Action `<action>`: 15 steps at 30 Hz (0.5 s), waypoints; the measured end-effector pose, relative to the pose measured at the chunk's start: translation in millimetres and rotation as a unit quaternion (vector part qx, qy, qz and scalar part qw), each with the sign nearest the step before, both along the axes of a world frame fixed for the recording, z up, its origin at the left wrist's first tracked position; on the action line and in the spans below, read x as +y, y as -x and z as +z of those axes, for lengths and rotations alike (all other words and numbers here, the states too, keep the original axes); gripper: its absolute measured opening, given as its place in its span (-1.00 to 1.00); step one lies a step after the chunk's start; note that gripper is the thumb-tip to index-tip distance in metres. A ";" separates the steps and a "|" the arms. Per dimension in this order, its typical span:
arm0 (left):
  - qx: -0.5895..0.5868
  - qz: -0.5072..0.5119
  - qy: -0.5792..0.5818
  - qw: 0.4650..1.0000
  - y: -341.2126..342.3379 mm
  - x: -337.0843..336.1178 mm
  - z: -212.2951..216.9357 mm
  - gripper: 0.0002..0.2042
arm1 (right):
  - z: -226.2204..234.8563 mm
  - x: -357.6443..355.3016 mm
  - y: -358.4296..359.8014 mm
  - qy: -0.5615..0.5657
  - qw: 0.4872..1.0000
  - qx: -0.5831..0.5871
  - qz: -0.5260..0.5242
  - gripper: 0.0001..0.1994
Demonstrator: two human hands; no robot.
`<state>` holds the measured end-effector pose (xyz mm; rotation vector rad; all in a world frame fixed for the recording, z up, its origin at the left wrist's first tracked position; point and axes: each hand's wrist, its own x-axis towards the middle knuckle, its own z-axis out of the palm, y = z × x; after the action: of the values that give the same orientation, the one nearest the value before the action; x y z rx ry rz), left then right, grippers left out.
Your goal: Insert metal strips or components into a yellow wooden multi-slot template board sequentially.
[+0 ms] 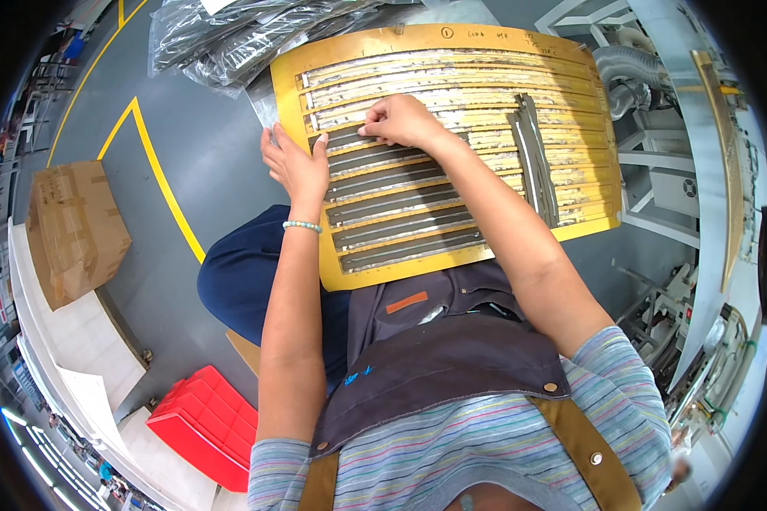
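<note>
My right hand (pixel 405 122) is over the left part of a yellow slotted board (pixel 287 89), with the fingers bent in. Its thumb and forefinger come together at a dark grey strip (pixel 343 139) near that strip's left end; I cannot tell whether they pinch it or only press on it. My left hand (pixel 298 170) is spread at the board's left edge, thumb apart from the fingers and close to the end of the same strip. It has hold of no strip, and a beaded bracelet (pixel 302 226) circles that wrist.

The board lies in front of me, its near edge by my dark apron (pixel 443 366). Dark strips lie along the slots below my right hand, while the slots toward the far edge show a patchy silvery white. Toward the right side, a few loose strips (pixel 544 175) lie crosswise over the slots.

Beyond the board's far left corner are plastic-wrapped bundles (pixel 239 43). On my left are a cardboard box (pixel 77 230) and, nearer me, a red plastic bin (pixel 204 426). Yellow lines mark the grey floor (pixel 179 145). At the far right, a ribbed silver duct (pixel 631 72) sits just beside the board.
</note>
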<state>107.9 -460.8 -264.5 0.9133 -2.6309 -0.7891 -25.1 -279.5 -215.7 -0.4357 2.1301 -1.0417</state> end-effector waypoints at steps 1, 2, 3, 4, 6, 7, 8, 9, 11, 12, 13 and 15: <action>0.000 0.002 -0.001 1.000 1.2 -0.4 0.8 -0.06 | 0.5 7.2 5.1 -0.001 1.000 0.000 0.002 -0.74; -0.018 0.012 -0.015 1.000 2.3 -1.0 1.7 -0.06 | 2.3 18.0 11.8 -0.001 1.000 0.010 -0.008 -0.76; -0.035 0.021 -0.031 0.999 3.5 -1.0 2.9 -0.06 | 4.7 29.6 18.5 -0.001 1.000 0.021 -0.020 -0.77; -0.034 0.019 -0.031 0.999 4.0 -1.1 2.5 -0.06 | 7.8 40.3 24.7 -0.017 0.999 0.021 -0.024 -0.75; -0.048 0.018 -0.035 0.998 3.8 -0.9 1.4 -0.05 | 9.3 61.0 26.3 -0.009 0.999 0.022 -0.024 -0.73; -0.047 0.014 -0.037 0.998 3.5 -1.2 0.9 -0.05 | 9.4 70.5 27.4 0.001 1.000 0.022 -0.022 -0.70; -0.037 0.010 -0.038 0.999 2.4 -2.8 0.6 -0.05 | 7.0 76.6 27.4 -0.008 0.999 0.042 -0.029 -0.72; -0.026 0.006 -0.039 0.999 2.0 -4.0 0.7 -0.05 | 4.4 81.6 27.0 -0.010 0.998 0.044 -0.032 -0.72; -0.023 -0.001 -0.051 0.998 3.2 -4.8 -0.1 -0.05 | -1.4 91.0 25.3 -0.051 0.984 0.171 -0.005 -0.74; -0.018 -0.001 -0.047 0.999 2.7 -6.1 -1.4 -0.04 | -4.0 90.9 23.0 -0.031 0.983 0.180 -0.016 -0.75; -0.014 -0.002 -0.043 0.999 2.3 -7.0 -2.8 -0.04 | -6.2 91.8 21.6 -0.032 0.983 0.180 -0.019 -0.75; -0.013 -0.006 -0.041 0.999 1.6 -9.2 -5.6 -0.03 | -8.9 92.2 18.1 -0.022 0.975 0.218 -0.026 -0.77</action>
<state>106.3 -470.0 -270.0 0.9344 -2.6463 -0.9000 -43.3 -187.3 -224.6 -0.6382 2.5570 -0.9926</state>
